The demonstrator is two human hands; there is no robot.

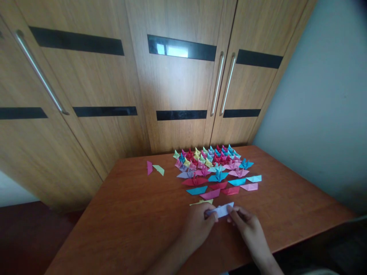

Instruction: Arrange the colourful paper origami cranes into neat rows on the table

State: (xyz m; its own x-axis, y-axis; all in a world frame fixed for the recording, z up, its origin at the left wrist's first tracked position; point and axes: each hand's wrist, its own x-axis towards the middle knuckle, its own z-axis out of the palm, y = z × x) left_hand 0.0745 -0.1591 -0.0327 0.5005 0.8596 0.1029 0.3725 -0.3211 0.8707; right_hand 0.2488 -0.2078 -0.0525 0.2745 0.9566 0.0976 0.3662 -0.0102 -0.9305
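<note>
A folded strip of pale lilac origami paper (pixel 223 211) is held between my two hands above the table. My left hand (pixel 200 221) pinches its left end, thumb on the near side. At the right end, the thumb and fingers of my right hand (pixel 246 221) close on the paper. Just behind my left hand lies a yellow folded paper piece (pixel 203 202), partly hidden by it. Beyond are flat folded pieces, among them a magenta one (pixel 210 194), a blue one (pixel 197 190) and a red one (pixel 231 190).
Rows of colourful origami cranes (pixel 212 160) fill the back right of the brown table (pixel 123 225). A magenta piece (pixel 149 168) and a pale green piece (pixel 159 169) lie at the back left. Wooden wardrobe doors (pixel 183 84) stand behind, and a wall (pixel 315 114) is at the right.
</note>
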